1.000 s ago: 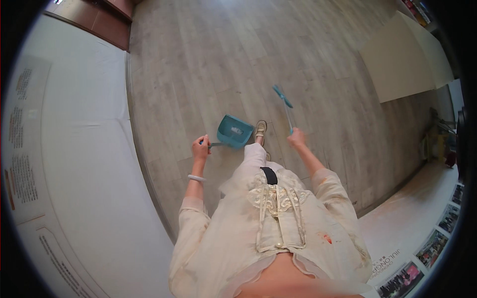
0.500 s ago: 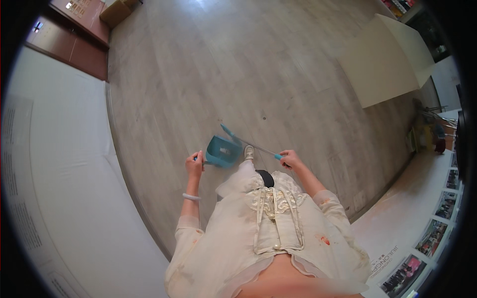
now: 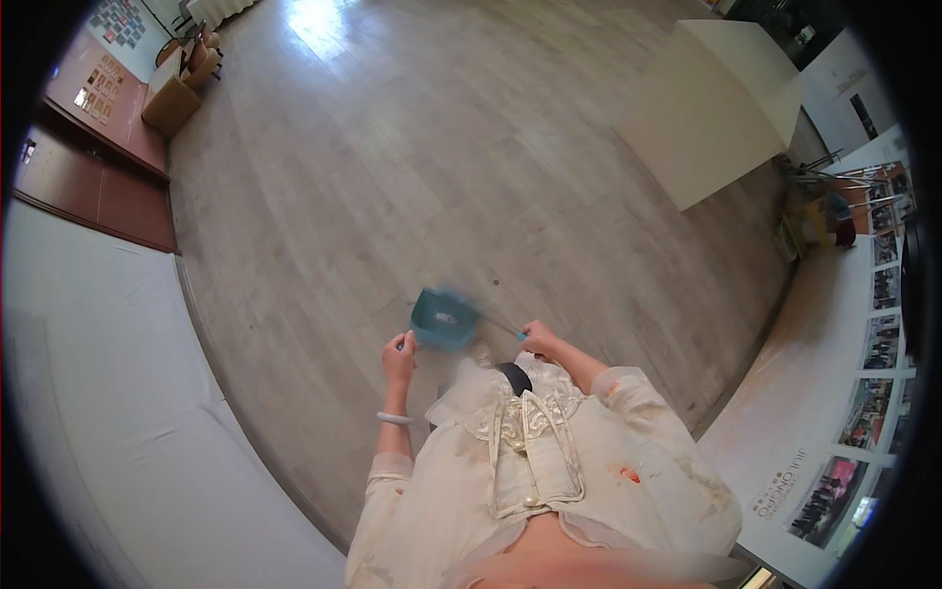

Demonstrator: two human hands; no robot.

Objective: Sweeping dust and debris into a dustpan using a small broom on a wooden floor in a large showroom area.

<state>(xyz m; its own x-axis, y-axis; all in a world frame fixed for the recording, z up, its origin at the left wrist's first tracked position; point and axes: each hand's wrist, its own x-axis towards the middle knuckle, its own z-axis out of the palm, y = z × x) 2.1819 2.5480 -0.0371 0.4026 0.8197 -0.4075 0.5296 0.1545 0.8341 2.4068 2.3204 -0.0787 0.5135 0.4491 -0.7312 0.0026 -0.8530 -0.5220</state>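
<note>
My left hand (image 3: 399,355) grips the handle of a teal dustpan (image 3: 444,319), held low over the grey wood floor (image 3: 412,167) just in front of my feet. My right hand (image 3: 539,339) is closed on the handle of a thin teal hand brush (image 3: 496,319). The brush reaches left toward the dustpan's mouth and is blurred by motion. A pale bracelet (image 3: 393,418) sits on my left wrist. My cream embroidered top (image 3: 530,452) fills the lower middle of the view.
A white wall or panel (image 3: 88,393) curves along the left. A large white box-shaped plinth (image 3: 716,108) stands at the upper right. Brown cabinets (image 3: 108,128) and a cardboard box (image 3: 169,103) sit at the upper left. Picture panels (image 3: 883,324) line the right edge.
The brush has swung from pointing up and away on the right down to the dustpan's mouth. Both hands have come lower and closer together, and the view has shifted over the floor.
</note>
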